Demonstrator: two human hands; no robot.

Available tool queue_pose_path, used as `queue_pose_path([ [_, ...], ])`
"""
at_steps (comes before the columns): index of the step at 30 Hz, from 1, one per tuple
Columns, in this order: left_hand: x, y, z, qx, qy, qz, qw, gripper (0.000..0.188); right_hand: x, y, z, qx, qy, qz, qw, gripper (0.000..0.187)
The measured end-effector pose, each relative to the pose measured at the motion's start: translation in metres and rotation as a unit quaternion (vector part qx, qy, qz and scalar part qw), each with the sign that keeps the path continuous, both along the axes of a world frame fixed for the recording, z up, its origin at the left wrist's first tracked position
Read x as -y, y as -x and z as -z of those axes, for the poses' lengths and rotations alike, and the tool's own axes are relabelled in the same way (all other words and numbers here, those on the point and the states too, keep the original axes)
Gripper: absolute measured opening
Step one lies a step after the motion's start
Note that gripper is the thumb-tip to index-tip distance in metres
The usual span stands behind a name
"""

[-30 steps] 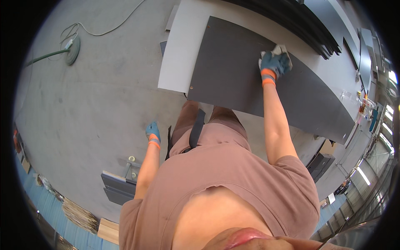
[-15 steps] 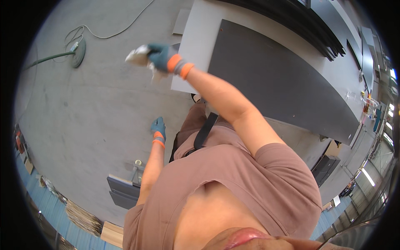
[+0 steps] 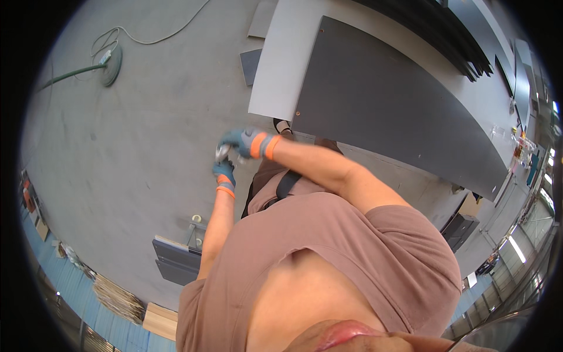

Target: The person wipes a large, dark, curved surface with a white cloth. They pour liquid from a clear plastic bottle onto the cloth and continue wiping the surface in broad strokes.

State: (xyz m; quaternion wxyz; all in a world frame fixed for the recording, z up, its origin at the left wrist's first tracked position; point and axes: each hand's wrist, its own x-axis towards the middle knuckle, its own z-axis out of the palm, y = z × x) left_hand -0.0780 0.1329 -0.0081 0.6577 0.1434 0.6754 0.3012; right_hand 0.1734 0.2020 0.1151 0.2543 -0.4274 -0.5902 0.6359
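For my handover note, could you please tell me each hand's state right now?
Left gloved hand: beside the pale cloth; open or closed cannot be told.
Right gloved hand: closed, holding the pale cloth.

The bench (image 3: 268, 88) has a smooth white top, bare in a strip down its left edge and in a band toward its far edge. A large dark grey panel (image 3: 381, 88) lies flat on it, running along the near edge, where it covers the white; two small brown round spots mark its left end, one near each corner. Beyond the white band, along the far side, runs a stack of long dark pieces (image 3: 434, 35), their right ends staggered; whether these rest on the same top is unclear.
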Motion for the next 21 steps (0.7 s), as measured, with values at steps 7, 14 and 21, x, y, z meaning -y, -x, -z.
queue_pose_path([
  [7,-0.053,-0.075,-0.11,0.244,0.116,-0.034,0.962,0.095,0.003,-0.037,-0.029,-0.168,0.314,0.256,0.899,0.037],
  [14,-0.051,-0.156,-0.186,0.42,0.024,0.123,0.899,0.06,0.031,-0.066,-0.059,-0.25,0.199,0.318,0.893,0.036],
  [21,-0.028,-0.209,-0.231,0.181,-0.085,0.155,0.967,0.034,0.074,-0.149,-0.112,-0.3,0.227,0.265,0.888,0.042],
])
